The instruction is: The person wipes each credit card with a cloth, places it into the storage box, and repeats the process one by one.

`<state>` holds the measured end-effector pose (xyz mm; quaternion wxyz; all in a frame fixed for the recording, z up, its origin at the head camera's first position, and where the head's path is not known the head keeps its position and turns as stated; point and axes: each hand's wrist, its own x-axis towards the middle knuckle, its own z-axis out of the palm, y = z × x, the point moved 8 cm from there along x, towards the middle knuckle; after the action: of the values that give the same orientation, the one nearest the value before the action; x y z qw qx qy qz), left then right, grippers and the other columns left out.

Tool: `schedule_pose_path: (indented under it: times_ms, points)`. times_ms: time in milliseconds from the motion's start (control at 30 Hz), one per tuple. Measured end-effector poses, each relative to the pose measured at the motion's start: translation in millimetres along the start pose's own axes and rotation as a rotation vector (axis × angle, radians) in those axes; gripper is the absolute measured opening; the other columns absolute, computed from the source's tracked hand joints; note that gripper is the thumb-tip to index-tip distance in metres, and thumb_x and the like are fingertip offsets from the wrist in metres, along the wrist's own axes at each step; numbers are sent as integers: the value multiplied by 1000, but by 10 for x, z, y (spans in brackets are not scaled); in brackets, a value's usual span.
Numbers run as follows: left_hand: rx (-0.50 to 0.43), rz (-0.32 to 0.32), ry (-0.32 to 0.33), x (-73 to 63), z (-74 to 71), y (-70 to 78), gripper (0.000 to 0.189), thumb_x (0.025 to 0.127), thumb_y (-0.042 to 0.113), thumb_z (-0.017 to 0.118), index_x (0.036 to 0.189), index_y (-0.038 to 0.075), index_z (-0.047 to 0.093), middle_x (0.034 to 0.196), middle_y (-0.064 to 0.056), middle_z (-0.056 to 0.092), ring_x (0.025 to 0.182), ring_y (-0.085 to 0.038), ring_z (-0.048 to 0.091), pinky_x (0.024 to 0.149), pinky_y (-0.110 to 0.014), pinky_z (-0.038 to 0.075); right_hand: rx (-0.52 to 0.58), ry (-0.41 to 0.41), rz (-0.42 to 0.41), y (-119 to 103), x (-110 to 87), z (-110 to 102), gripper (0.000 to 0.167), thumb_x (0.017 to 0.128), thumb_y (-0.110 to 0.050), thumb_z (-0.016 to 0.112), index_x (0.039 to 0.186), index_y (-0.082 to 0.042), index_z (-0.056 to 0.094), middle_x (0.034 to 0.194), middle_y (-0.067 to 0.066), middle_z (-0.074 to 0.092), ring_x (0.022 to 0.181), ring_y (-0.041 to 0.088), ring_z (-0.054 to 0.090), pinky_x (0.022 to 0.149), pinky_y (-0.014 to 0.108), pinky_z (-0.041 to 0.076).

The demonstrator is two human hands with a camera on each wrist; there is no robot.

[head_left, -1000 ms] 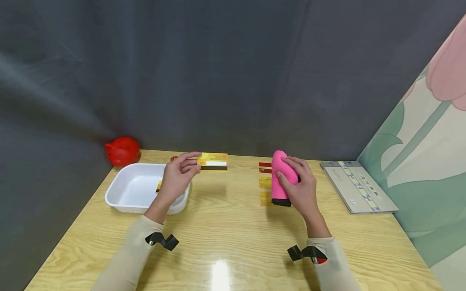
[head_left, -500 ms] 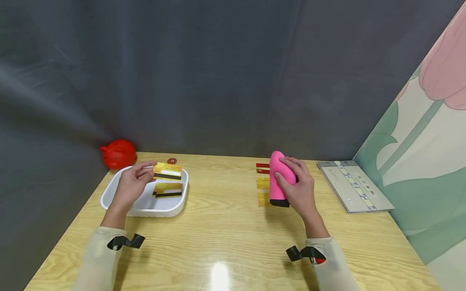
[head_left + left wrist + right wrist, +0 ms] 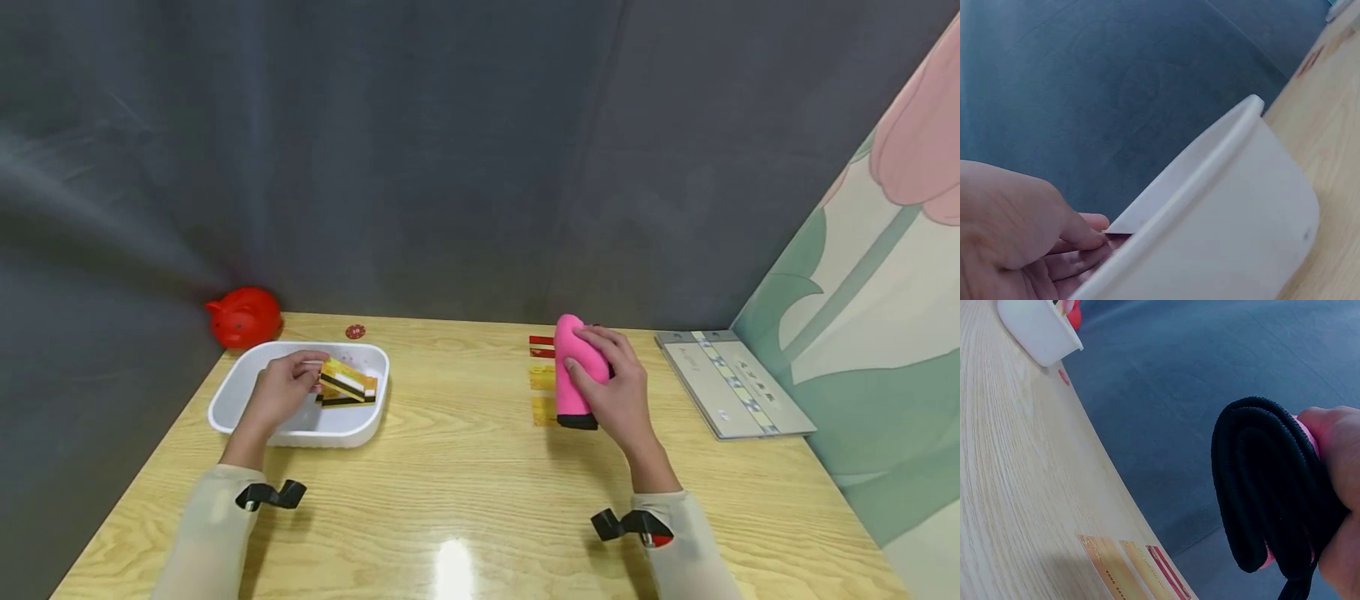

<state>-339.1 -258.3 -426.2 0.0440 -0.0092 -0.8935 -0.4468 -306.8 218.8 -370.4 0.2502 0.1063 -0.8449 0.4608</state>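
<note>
My left hand [image 3: 281, 390] pinches one end of a yellow bank card [image 3: 343, 377] with a black stripe, low inside the white plastic basin [image 3: 333, 437]. The card tilts across another yellow card [image 3: 341, 401] lying in the basin. In the left wrist view, the basin wall hides most of the held card. My right hand [image 3: 619, 367] grips a folded pink fabric item [image 3: 573, 379] with black edging above the table. Its rolled black end [image 3: 1260, 487] faces the right wrist camera. Beside it lie two yellow cards [image 3: 543, 410] and red cards [image 3: 541, 347], partly covered in the head view.
A red piggy bank [image 3: 245, 318] stands behind the basin at the left. A red chip [image 3: 356, 332] lies near the table's back edge. At the right is a grey album-like book [image 3: 735, 385]. A dark curtain [image 3: 480, 167] rises behind the table.
My left hand has carried the yellow card leftward from above the table to the basin, then lowered and tilted it inside. My right hand has stayed nearly still with the pink item.
</note>
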Motion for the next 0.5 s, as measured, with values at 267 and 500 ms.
schedule_pose_path:
  times_ms: [267,500]
  points:
    - [119,24,22,1,28,28,31,100,2,52,126,-6,67,106,-27,76,79,-29,76,63,-18,49,4,-10,-7,-4,-3,23,44,91,-13,79,134,-14,69,142,9,59,126,27,56,88,4,43]
    - [165,36,41,21,25,-6,30,98,3,57,125,-4,69,110,-26,76,86,-31,78,66,-19,53,8,-17,-15,-20,-11,36,45,91,-12,79,134,-12,69,142,11,58,126,28,57,88,4,43]
